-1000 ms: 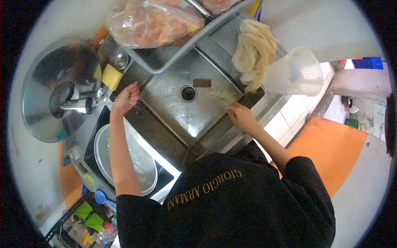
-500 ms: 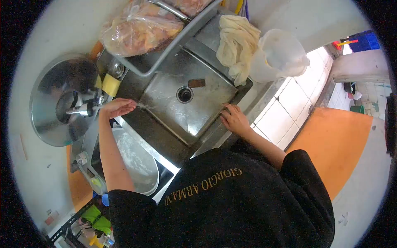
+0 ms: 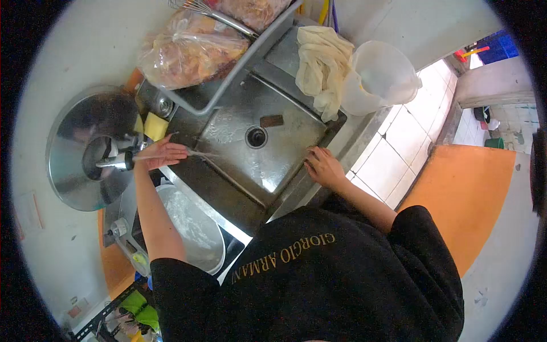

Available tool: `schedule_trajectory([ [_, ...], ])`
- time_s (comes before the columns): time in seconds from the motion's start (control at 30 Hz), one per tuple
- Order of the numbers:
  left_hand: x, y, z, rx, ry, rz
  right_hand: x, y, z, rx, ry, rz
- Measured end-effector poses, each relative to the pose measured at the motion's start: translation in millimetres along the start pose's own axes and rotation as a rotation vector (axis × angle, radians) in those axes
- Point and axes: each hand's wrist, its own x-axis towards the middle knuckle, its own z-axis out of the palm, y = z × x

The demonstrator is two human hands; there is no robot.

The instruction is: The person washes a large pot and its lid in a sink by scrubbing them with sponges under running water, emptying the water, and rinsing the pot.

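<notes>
Water runs from the faucet [image 3: 118, 162] over my left hand [image 3: 162, 154], which is open with its fingers stretched out, and splashes off the fingertips toward the basin. My right hand [image 3: 323, 166] rests on the near-right rim of the metal sink [image 3: 239, 174], its fingers loosely bent and nothing held in them. The drain hole [image 3: 256, 137] lies in the middle of the basin, and a small brown block [image 3: 272, 120] lies beside it. Close to my left hand, a yellow sponge [image 3: 155, 126] sits behind the faucet.
A grey tub [image 3: 212, 105] with bagged raw meat [image 3: 194, 48] and a whisk [image 3: 219, 17] overhangs the sink's far side. A cream cloth [image 3: 322, 65] and a translucent plastic jug [image 3: 382, 80] stand at right. A large metal lid [image 3: 77, 165] leans left; a white bucket [image 3: 199, 233] stands below.
My left hand has turned and spread its fingers further under the water, with more splashing off the fingertips. My right hand stays on the sink rim. The view has shifted slightly.
</notes>
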Motion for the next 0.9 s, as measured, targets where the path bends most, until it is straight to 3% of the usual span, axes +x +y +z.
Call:
schedule_trajectory([
  [0.17, 24.3, -17.7, -37.6, -0.068, 0.168, 0.081, 2.7, -2.0, -4.6, 0.011, -0.005, -0.046],
  [0.23, 40.5, -25.5, -68.5, -0.475, -0.525, 0.013, 2.7, -0.1, -0.2, -0.017, 0.018, -0.032],
  [0.27, 42.8, -28.6, -74.4, -0.475, -0.526, 0.011, 2.0, 0.5, 0.7, -0.017, 0.017, -0.031],
  [0.3, 40.3, -29.3, -71.6, -0.282, -0.326, 0.005, 1.8, 0.4, 0.6, -0.019, 0.019, -0.023],
  [0.43, 25.6, -21.5, -6.0, 0.123, 0.059, -0.041, 1.0, 1.7, 1.6, 0.006, 0.013, -0.019],
  [0.57, 8.3, -5.6, 25.3, 0.214, -0.033, -0.131, 3.4, -1.2, -2.1, -0.03, 0.035, -0.052],
  [0.63, 6.3, -1.5, 36.1, 0.172, 0.152, -0.121, 3.7, -4.4, -6.0, -0.041, -0.013, 0.023],
  [0.67, 12.6, -6.3, 23.6, 0.175, 0.152, -0.118, 3.3, -3.7, -5.3, -0.043, -0.01, 0.024],
  [0.73, 31.4, -21.7, -19.2, 0.056, 0.217, 0.213, 2.9, -1.2, -1.7, -0.032, 0.01, -0.005],
  [0.9, 28.9, -17.3, -24.1, 0.11, 0.2, 0.015, 2.3, 6.2, 5.8, -0.022, 0.006, -0.034],
])
